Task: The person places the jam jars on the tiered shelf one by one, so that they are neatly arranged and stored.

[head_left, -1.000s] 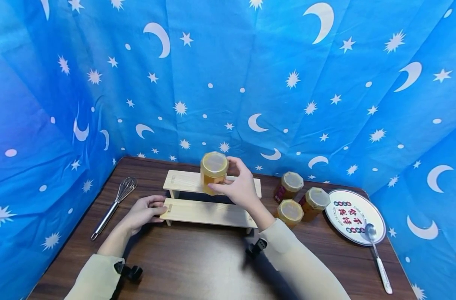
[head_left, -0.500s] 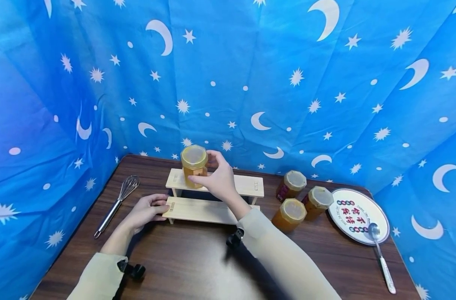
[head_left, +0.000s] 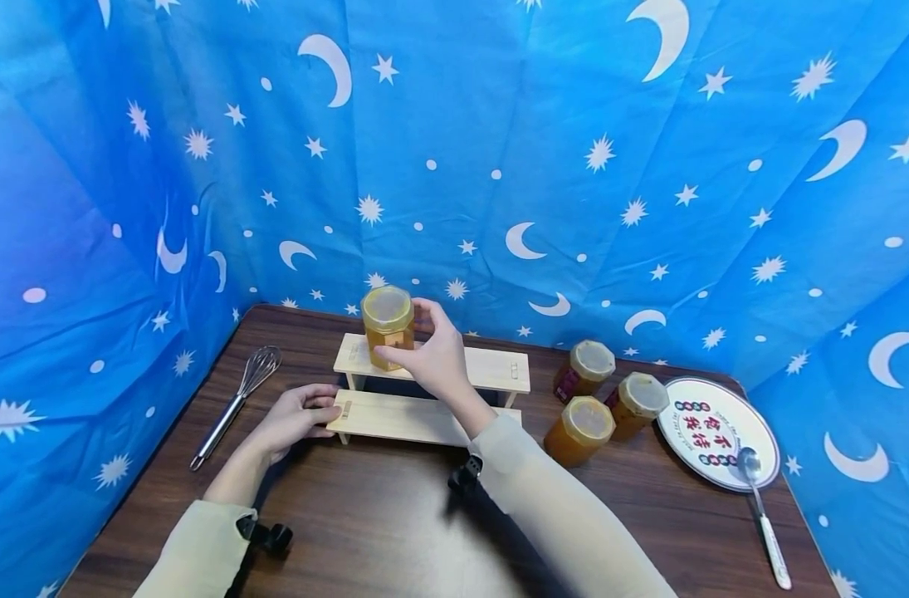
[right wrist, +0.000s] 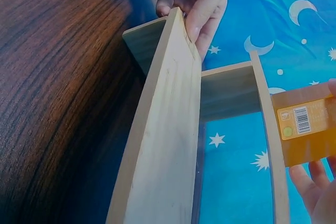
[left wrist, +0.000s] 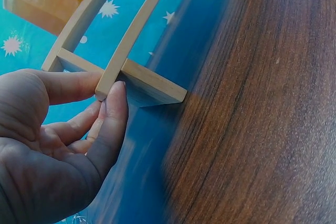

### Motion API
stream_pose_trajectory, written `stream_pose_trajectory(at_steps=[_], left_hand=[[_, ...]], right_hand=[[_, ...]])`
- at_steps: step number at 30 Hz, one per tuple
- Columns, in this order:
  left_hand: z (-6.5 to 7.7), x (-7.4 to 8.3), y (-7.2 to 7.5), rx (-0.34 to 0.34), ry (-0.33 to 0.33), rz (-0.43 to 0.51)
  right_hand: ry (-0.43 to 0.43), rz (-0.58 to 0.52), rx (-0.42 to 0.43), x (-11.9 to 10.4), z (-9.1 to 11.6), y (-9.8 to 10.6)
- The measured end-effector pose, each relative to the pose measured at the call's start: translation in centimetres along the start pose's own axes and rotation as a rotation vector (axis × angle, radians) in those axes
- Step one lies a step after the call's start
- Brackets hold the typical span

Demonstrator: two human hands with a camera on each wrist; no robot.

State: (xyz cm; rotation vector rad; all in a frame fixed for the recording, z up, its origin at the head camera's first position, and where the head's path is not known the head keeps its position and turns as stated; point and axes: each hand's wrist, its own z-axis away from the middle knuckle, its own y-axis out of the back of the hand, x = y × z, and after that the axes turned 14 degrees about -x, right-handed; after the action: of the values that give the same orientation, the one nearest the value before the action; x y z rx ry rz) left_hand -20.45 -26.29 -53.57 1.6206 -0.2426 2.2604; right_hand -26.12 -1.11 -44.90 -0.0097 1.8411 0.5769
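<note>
A two-step wooden rack (head_left: 409, 418) stands near the back of the table. My left hand (head_left: 300, 421) pinches the left end of its lower shelf; the left wrist view has thumb and forefinger (left wrist: 73, 85) on either face of the board. On the left part of the upper shelf (head_left: 491, 368) is an upright jar (head_left: 391, 320) of amber contents with a translucent yellowish lid. My right hand (head_left: 441, 353) grips that jar from its right side, thumb in front and fingers behind. In the right wrist view the jar's barcode label (right wrist: 303, 120) shows, its base right at the shelf.
Three similar jars (head_left: 579, 428) stand together right of the rack. Beyond them lies a white plate (head_left: 686, 415) with printed characters, a spoon (head_left: 768, 531) resting on its rim. A whisk (head_left: 233, 407) lies at the left. Blue star-patterned cloth (head_left: 454, 166) hangs behind.
My right hand has carried the jar leftward over the upper shelf and down to its left part. My left hand keeps its hold on the lower shelf. The head view has shifted slightly.
</note>
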Motion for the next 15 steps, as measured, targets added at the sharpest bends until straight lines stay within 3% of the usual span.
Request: stream_pose_trajectory(at_steps=[15], left_hand=[[0.48, 0.46, -0.25, -0.013, -0.018, -0.002]], right_hand=[[0.006, -0.089, -0.037, -0.35, 0.78, 0.81]])
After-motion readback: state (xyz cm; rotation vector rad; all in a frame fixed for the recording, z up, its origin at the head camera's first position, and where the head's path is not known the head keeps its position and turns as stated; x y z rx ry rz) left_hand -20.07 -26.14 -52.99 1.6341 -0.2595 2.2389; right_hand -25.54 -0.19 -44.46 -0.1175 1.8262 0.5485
